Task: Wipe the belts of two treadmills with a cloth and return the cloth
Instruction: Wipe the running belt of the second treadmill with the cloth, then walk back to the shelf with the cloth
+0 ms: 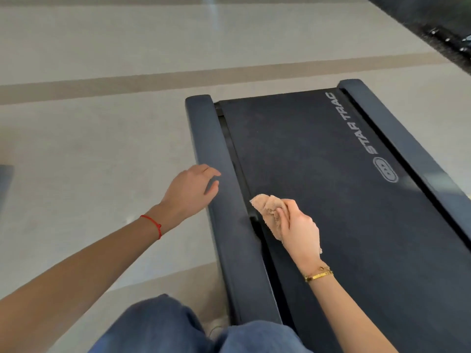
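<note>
Our right hand (297, 226) has its grip bunched round the tan cloth (267, 208), low on the belt (331, 187) by its left edge. It looks soft, light and floppy, so we judge a gathered fistful best. Our left hand (193, 191) hovers relaxed over the side rail (216, 154).

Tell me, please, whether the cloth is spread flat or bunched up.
Bunched up: the cloth sits crumpled in the right hand, fingers curled round it, over the belt.
</note>
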